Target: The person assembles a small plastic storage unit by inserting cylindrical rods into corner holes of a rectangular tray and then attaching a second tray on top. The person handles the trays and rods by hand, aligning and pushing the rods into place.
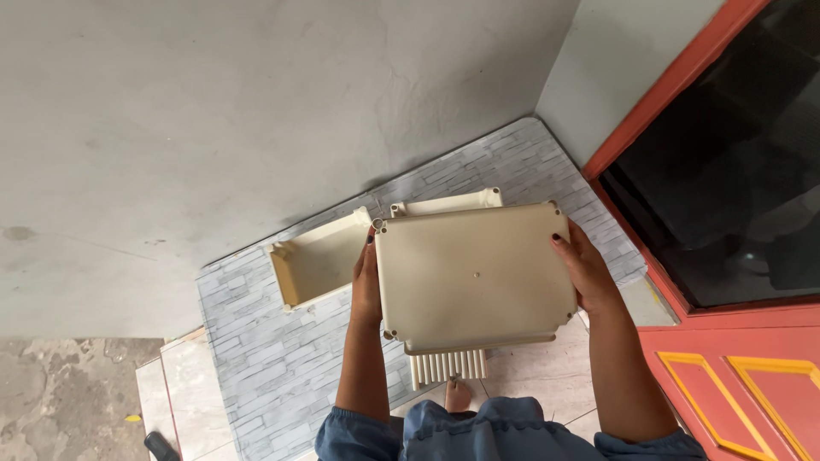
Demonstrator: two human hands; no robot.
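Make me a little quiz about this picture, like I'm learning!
1. True or false: both hands hold the cream lid.
2. What lies on the patterned table beside the left hand? A) open cream box B) red cup C) book
3. Which hand is nearer the red door?

Key: 1 true, one on each side edge. 2 A. 3 the right hand.

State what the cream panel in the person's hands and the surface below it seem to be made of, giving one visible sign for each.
Cream panel: probably moulded plastic with a matt finish; its rounded corners have formed screw bosses and the colour is even throughout. Surface below: looks like a sheet or top printed with a grey brick pattern; the pattern is flat and regular, so the material underneath cannot be told.
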